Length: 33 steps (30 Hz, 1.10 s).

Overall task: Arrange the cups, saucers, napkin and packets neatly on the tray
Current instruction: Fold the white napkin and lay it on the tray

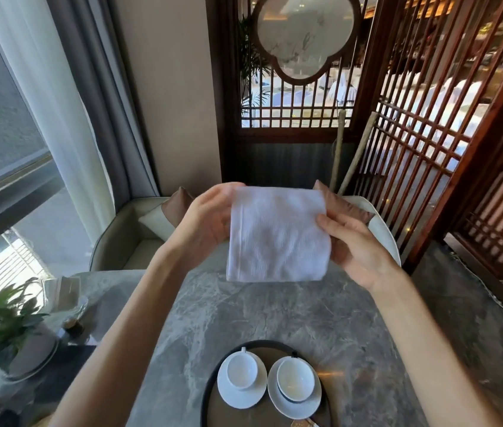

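1 white napkin (278,235) held up in 2 hands.
Fingers of left hand (207,223) & right hand (355,241) grasp its side edges; below, 2 cups (241,371) (294,379), 2 saucers (228,394) (313,405), 1 tray (210,383).

Grey marble tbl (274,318), round tray (213,377) near edge, plant (3,322) L

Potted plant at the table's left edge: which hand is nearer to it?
Left. The left hand holds the napkin above and right of the potted plant; the right hand grips the napkin's opposite edge, farther away.
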Each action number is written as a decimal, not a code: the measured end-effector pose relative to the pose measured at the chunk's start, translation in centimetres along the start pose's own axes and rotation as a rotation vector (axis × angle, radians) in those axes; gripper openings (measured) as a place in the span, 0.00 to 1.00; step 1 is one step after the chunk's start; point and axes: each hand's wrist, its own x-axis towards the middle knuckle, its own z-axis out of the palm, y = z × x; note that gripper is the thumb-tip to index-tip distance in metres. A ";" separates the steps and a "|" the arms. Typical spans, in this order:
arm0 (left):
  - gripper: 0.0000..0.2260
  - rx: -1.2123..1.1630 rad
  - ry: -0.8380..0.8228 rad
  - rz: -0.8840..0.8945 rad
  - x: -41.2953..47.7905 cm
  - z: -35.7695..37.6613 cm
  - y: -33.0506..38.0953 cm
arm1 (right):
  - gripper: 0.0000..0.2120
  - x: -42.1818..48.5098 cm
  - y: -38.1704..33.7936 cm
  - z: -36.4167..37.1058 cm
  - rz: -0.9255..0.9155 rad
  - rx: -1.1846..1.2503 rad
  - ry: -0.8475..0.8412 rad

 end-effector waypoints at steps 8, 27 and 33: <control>0.33 -0.297 0.004 -0.266 -2.9 0.7 -7.6 | 0.08 0.6 0.8 0.9 0.093 0.060 0.104; 0.14 -0.163 -0.008 -0.476 -1.3 -0.9 -6.1 | 0.20 0.5 3.0 -3.2 0.362 0.091 -0.107; 0.12 -0.147 -0.021 -0.479 -1.2 -0.5 -5.5 | 0.15 0.8 2.1 -3.3 0.404 -0.044 -0.070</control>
